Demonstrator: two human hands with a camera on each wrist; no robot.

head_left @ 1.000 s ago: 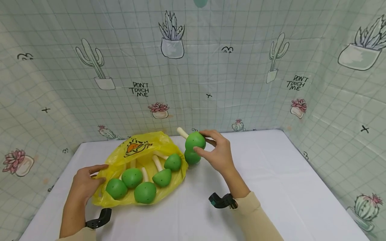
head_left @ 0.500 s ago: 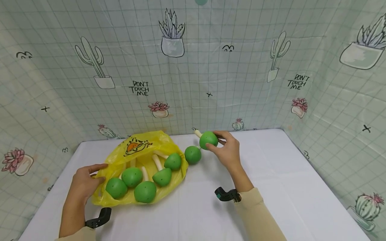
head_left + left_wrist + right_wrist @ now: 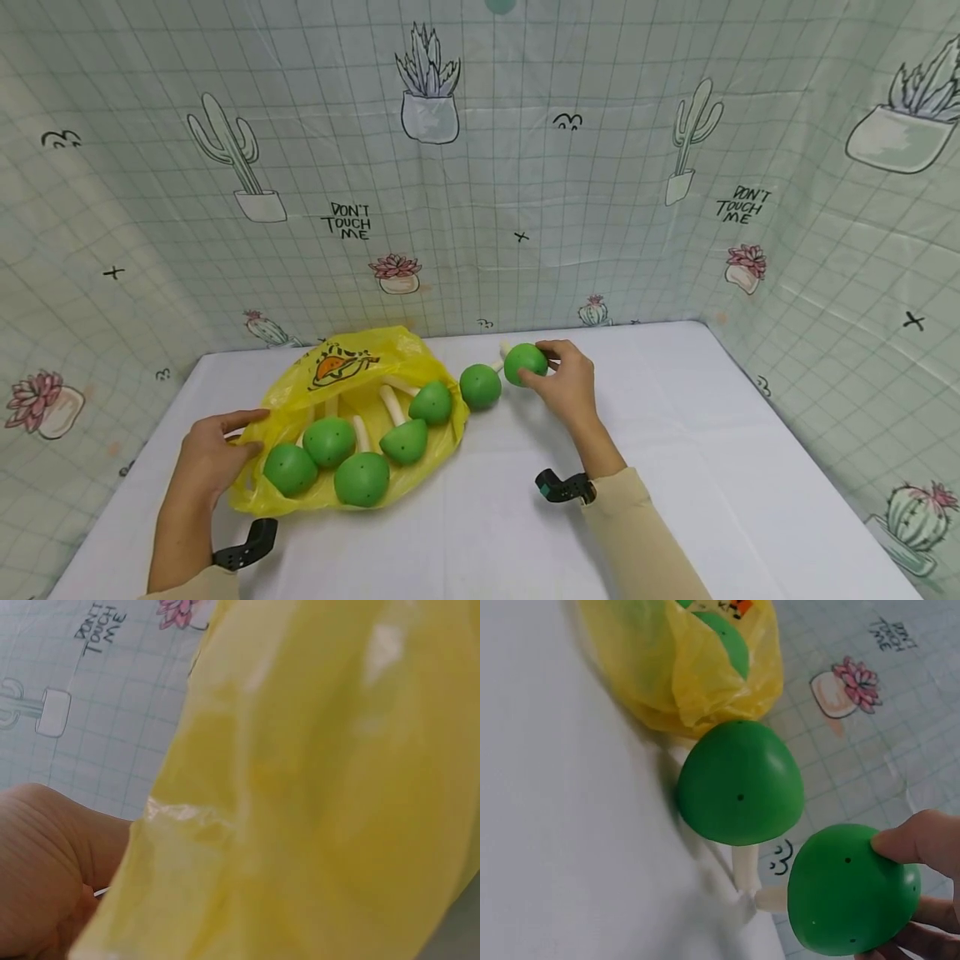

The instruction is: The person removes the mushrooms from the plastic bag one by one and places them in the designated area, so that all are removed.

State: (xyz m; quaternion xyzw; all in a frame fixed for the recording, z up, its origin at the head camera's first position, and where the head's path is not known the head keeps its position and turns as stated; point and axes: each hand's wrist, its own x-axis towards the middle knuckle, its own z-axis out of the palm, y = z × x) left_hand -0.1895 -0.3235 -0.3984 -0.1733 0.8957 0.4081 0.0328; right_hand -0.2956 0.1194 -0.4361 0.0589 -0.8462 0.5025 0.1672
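Observation:
My right hand (image 3: 567, 385) grips a green mushroom-shaped toy (image 3: 525, 364) by its domed cap, thumb on the near side and fingers behind. Its pale stem (image 3: 771, 899) points away from me, close over the back of the table. Beside it a second green mushroom toy (image 3: 480, 387) lies against the bag's right edge, its stem end right by the held one's in the right wrist view. At the left, my left hand (image 3: 210, 454) pinches the side of a yellow plastic bag (image 3: 390, 346); its fingertips are partly hidden by the film. Several more mushroom toys (image 3: 362, 479) lie in the bag's mouth, caps toward me.
A white cloth covers the table (image 3: 675, 467). Close behind its far edge hangs a grid-patterned curtain (image 3: 480, 192) with cactus drawings, which also closes in both sides. Black wrist cameras (image 3: 562, 486) stick out from both wrists.
My right hand has carried its mushroom toy rightward, away from the one by the bag, then lowered it toward the table. My left hand and the bag have stayed in place.

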